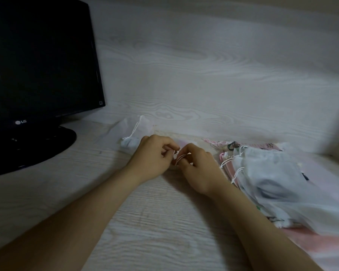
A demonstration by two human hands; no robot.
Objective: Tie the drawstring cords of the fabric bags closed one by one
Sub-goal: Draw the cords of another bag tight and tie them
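Observation:
My left hand (153, 155) and my right hand (199, 167) meet at the middle of the desk. Both pinch the white drawstring cords (177, 157) of a pale pink fabric bag (186, 142), which lies mostly hidden behind my fingers. A sheer white bag (134, 132) with a white cord lies just behind my left hand, leaning on the wall. A pile of sheer white and pink bags (272, 178) with loose cords sits to the right of my right hand.
A black monitor (39, 61) on a round base (37, 147) fills the left side. The pale wood-grain desk (145, 222) meets a matching wall (204, 65) right behind the bags. A pink cloth (325, 243) lies under the pile at right.

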